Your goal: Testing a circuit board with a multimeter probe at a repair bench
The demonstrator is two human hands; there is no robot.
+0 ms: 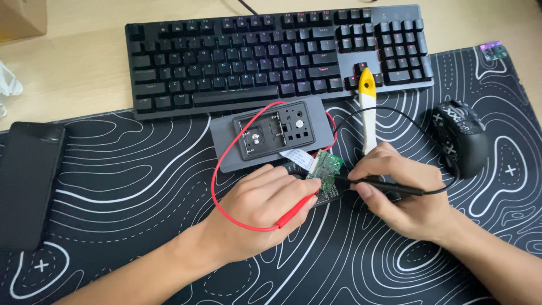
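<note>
My left hand (pixel 265 206) is closed around a red probe (pixel 296 210), its tip against the small green circuit board (pixel 327 168) just in front of the grey case (pixel 271 135). My right hand (pixel 403 195) pinches a black probe (pixel 378 183) at the board's right edge. A keyboard (pixel 276 53) sits behind, a mouse (pixel 460 135) to the right.

red probe (pixel 293 212) | black probe (pixel 384 184) | green board (pixel 326 166) | black-white swirl mat (pixel 141 186)
</note>
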